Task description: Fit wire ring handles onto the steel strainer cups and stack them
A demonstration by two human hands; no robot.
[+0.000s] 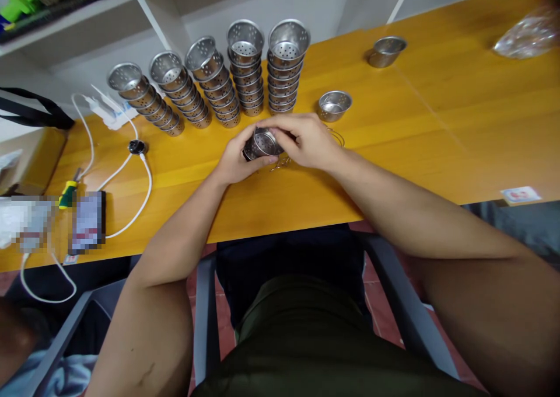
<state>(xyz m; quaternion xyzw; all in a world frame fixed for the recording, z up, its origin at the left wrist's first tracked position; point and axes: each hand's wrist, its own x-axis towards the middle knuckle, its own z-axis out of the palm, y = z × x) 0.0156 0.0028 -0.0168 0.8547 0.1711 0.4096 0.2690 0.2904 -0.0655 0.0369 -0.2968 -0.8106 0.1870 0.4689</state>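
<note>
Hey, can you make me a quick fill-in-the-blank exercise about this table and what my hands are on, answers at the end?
1. The left hand and right hand are on a metal cup dotted with small ____.
2. Beyond the hands stand ____ tall stacks of cups.
3. Right of the stacks, other cups stand on the table in ____ separate places.
4. The screwdriver has a handle coloured yellow and ____.

Missing words: holes; five; two; green.

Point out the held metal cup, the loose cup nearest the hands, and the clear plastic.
Held metal cup (pixel 265 142), head view: its perforated inside.
Loose cup (pixel 335 103), head view: its inside.
Clear plastic (pixel 525 36), head view: its crumpled middle.
</note>
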